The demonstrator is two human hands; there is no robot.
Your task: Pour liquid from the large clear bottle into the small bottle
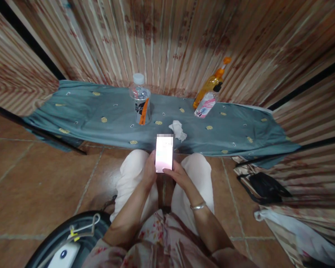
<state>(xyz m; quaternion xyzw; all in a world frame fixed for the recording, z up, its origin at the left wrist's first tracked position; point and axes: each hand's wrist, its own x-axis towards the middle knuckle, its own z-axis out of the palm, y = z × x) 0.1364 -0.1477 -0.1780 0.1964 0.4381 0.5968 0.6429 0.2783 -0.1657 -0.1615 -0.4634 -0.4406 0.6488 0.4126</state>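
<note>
A lit smartphone point(163, 154) is held upright above my knees, its screen bright white and pink. My left hand point(150, 166) wraps around its left edge. From the right side, my right hand point(180, 174) also grips it, with the thumb on the lower part of the screen. Just beyond the phone, a crumpled white tissue point(178, 130) lies on a narrow table covered with a grey-green cloth point(114, 126). A clear plastic bottle point(142, 108) with a white cap and an orange-black label stands farther left on the cloth.
Back right on the cloth, an amber pump bottle point(206, 89) stands behind a small clear bottle point(205, 105) with a pink label. A striped curtain point(167, 44) hangs behind. At lower left is a dark round stool point(86, 219) with a white device point(64, 256). A black bag point(265, 187) lies at right.
</note>
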